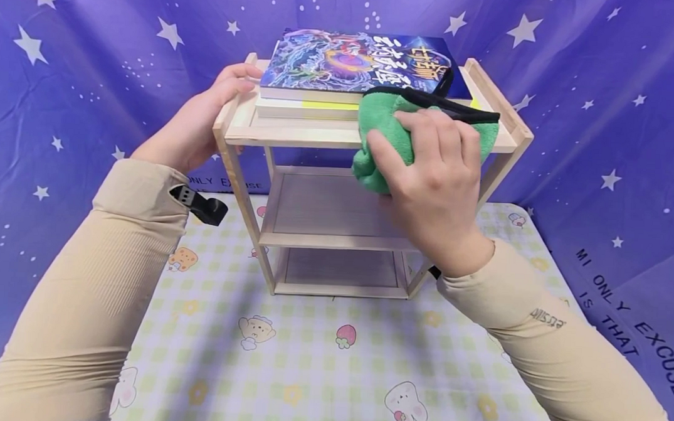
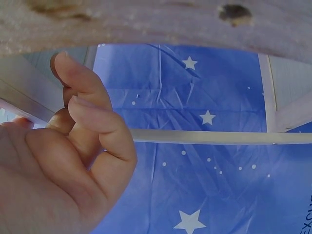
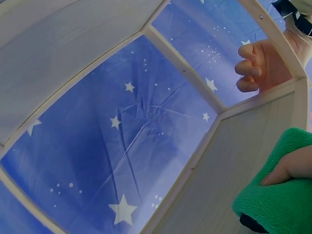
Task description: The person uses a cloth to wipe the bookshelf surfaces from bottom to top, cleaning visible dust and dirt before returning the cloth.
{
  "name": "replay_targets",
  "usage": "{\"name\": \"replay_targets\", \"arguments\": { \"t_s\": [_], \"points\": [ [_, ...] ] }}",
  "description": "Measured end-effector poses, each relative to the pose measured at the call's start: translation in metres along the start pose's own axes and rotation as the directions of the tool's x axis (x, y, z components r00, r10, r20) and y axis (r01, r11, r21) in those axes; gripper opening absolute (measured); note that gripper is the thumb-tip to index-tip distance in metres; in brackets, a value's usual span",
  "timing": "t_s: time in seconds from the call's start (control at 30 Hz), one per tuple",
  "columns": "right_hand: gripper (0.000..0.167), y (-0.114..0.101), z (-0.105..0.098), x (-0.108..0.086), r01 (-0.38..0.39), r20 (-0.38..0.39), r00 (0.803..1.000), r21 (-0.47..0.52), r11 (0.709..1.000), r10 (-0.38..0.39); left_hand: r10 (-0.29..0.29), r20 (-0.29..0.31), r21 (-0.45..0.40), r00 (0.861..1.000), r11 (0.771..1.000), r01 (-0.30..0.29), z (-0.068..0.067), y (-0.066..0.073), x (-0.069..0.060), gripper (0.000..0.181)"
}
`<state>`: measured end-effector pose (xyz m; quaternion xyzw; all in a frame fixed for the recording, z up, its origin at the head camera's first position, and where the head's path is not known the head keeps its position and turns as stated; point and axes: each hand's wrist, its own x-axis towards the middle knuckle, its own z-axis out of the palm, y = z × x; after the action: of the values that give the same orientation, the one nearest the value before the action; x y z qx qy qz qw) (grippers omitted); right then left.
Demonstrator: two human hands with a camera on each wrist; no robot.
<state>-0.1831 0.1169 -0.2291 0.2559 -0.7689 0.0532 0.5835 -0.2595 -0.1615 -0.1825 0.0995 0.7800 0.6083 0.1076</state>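
Note:
A three-tier wooden shelf (image 1: pixel 301 135) stands on the table. My left hand (image 1: pixel 196 119) grips its top left side rail; in the left wrist view the fingers (image 2: pixel 114 129) are bent below the wood, and the right wrist view shows that hand (image 3: pixel 265 68) at the rail too. A green cloth with black trim (image 1: pixel 383 115) is bunched in my right hand (image 1: pixel 442 177), against the front edge of the top tier at the right. Part of the cloth (image 3: pixel 273 195) shows in the right wrist view, pinched by the thumb. What lies behind it is hidden.
On the top tier lies a stack: a colourful book (image 1: pixel 326 62) above a thicker white-and-yellow book (image 1: pixel 285 108). A checked tablecloth (image 1: pixel 296 359) with cartoon prints covers the table. Purple star-printed curtain (image 1: pixel 105 81) hangs behind and at both sides.

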Motion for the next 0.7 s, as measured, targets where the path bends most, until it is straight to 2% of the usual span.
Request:
{"name": "replay_targets", "arguments": {
  "t_s": [0.7],
  "points": [
    [0.016, 0.021, -0.010, -0.014, -0.098, -0.030, 0.995, 0.013, 0.995, 0.098, 0.005, 0.005, -0.013, 1.000, 1.000, -0.005, 0.000, -0.001, 0.000, 0.024]
  ]
}}
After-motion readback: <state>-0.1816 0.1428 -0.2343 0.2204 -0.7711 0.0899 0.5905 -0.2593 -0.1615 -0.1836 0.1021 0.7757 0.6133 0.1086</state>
